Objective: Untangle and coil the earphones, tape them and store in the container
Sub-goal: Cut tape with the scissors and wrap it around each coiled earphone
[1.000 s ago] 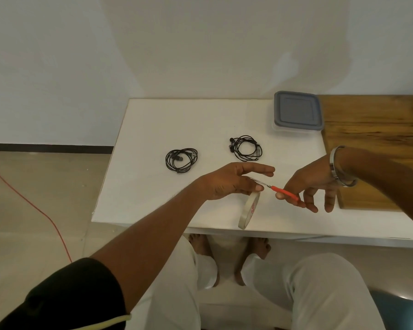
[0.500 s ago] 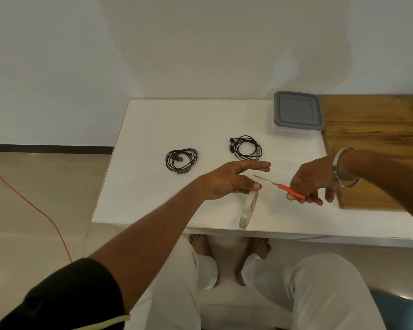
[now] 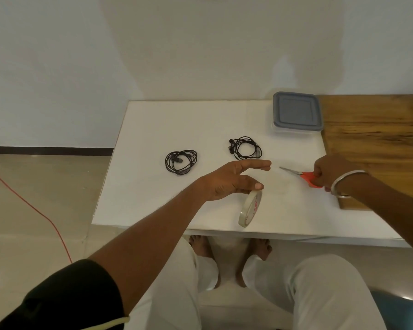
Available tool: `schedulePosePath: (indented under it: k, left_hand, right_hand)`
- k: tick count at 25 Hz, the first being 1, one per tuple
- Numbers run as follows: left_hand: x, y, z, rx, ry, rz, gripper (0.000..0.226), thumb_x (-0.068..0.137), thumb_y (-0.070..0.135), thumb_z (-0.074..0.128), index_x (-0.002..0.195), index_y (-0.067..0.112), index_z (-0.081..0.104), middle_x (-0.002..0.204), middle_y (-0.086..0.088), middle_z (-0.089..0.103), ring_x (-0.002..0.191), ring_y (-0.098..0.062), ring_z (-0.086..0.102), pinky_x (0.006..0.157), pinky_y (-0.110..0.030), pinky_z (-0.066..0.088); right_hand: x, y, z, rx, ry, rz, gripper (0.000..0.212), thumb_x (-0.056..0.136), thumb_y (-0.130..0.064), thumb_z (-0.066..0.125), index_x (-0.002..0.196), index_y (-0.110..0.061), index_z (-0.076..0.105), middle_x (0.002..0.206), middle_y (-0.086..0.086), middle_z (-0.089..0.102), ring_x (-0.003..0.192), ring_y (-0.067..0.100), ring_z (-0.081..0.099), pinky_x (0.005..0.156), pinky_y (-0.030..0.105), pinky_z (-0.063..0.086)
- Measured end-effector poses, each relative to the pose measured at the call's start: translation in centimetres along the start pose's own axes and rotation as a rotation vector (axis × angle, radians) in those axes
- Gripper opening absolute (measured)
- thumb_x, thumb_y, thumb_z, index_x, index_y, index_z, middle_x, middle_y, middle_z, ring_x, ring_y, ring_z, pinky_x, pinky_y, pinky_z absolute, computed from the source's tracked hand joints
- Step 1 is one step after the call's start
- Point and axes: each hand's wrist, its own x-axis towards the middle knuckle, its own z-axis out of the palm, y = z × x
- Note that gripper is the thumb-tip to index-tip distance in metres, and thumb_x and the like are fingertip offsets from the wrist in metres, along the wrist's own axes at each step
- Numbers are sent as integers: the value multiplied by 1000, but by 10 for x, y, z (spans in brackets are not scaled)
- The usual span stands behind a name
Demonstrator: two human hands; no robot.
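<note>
Two black coiled earphones lie on the white table (image 3: 141, 186): one earphone coil (image 3: 181, 161) to the left, another earphone coil (image 3: 245, 148) toward the middle. My left hand (image 3: 234, 179) hovers in front of them with its fingers straight, and its thumb touches the top rim of an upright tape roll (image 3: 250, 209) near the front edge. My right hand (image 3: 329, 171) grips the red handles of the scissors (image 3: 301, 175), whose closed blades point left, low over the table. The container (image 3: 296, 114) with a grey lid sits shut at the back right.
A wooden board (image 3: 379, 139) covers the right end of the table, and my right wrist with its metal bangle lies over the board's front corner. A red cable (image 3: 34, 208) runs across the floor on the left. My knees and feet are under the front edge.
My right hand has drawn the scissors to the right, away from my left hand, and curled tighter round the handles. The left hand and the tape roll have hardly moved.
</note>
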Motion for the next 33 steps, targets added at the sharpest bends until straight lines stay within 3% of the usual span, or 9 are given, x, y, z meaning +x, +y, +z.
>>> schedulePosePath:
  k: [4,7,9,13,16,19,21,25,33]
  left_hand:
    - [3,-3,3,-66,39,13,56,88,-5,62,137,20,51,139,5,49,98,-9,64,85,-23,54]
    - [8,-8,5,-179,107,28,55,87,-4,64,135,21,53,138,4,52,103,-13,64,86,-25,55]
    - [10,-8,7,-225,179,56,56,85,-4,67,135,20,55,135,4,53,104,-15,64,86,-28,56]
    - [14,-5,10,-288,430,138,55,80,-9,70,128,15,58,132,0,53,91,-18,67,75,-27,59]
    - [18,-4,16,-275,529,145,54,79,-11,70,127,13,59,127,-1,55,92,-21,65,71,-25,60]
    - [21,-3,15,-160,553,138,57,77,-8,73,127,15,60,129,0,58,109,-14,57,80,-14,50]
    - [20,-3,13,-121,547,140,58,76,-7,74,128,17,59,132,0,58,108,-10,56,76,-5,43]
    - [19,-13,15,-91,500,187,57,78,-8,72,128,18,59,126,3,62,79,-10,66,85,-18,53]
    - [21,-26,13,349,470,360,52,79,-11,67,126,11,61,131,-5,56,76,-5,69,76,-11,49]
  right_hand:
    - [1,-15,12,40,163,-29,32,80,-32,68,91,-2,63,93,15,65,71,27,61,66,33,49]
    - [-15,-42,20,347,419,-322,21,84,-12,62,103,-11,55,104,5,48,75,19,54,69,27,46]
    - [-34,-66,25,655,369,-469,15,90,-17,55,104,-13,55,98,1,54,81,16,58,72,25,50]
    - [-60,-97,37,1202,127,-283,48,80,-56,46,97,-11,54,82,7,64,75,23,65,68,31,58]
    - [-59,-105,45,1113,236,-193,34,84,-43,58,104,-16,53,79,6,67,71,21,66,68,29,56]
    - [-53,-100,47,1144,308,-168,22,95,-22,47,112,-12,56,71,7,67,62,21,66,68,32,58]
    - [-51,-94,46,1143,281,-194,22,96,-20,43,114,-15,56,68,7,64,58,23,66,68,37,60]
    - [-45,-86,43,1303,115,-116,21,98,-17,40,110,-17,57,72,11,55,49,20,56,53,32,58]
    - [-36,-88,45,1368,-13,-12,22,97,-16,41,103,-15,62,75,11,51,50,19,52,49,27,52]
